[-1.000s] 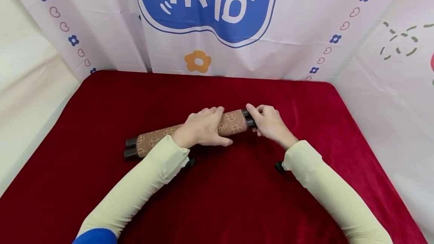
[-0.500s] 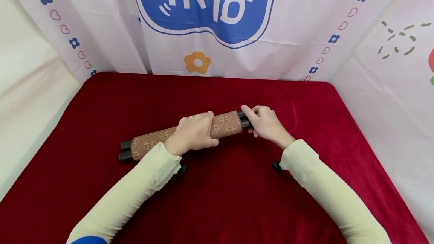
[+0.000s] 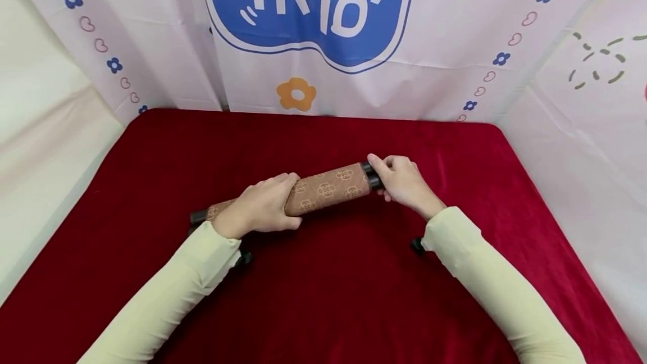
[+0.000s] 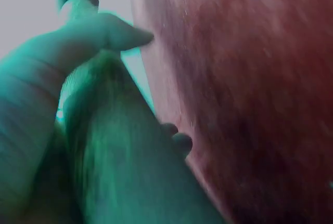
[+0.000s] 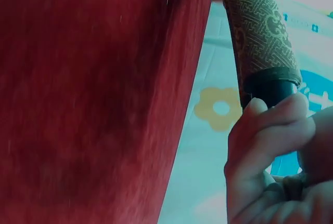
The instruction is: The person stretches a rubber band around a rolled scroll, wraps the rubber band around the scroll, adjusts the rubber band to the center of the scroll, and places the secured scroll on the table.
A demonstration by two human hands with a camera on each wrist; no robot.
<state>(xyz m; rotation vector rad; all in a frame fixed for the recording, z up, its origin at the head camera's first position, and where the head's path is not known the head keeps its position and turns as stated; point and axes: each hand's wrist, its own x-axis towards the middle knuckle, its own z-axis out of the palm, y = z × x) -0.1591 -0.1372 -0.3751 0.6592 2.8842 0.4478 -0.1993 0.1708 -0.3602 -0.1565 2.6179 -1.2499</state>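
A rolled scroll, brown with a gold flower pattern, has two dark rods side by side showing at its ends. It is held at a slant over the red cloth, its right end farther back. My left hand grips it left of the middle; in the left wrist view the thumb lies on one side and fingertips curl round the other. My right hand holds the black rod ends at the right, thumb on top. The left rod ends are partly hidden behind my left forearm.
Dark red velvet cloth covers the table. A white printed curtain with a blue emblem rises behind its far edge. White panels flank both sides.
My left hand has slid leftward along the scroll, baring more of the pattern near the right end. The scroll shifted slightly left, then back right. My right hand keeps hold of the rod ends.
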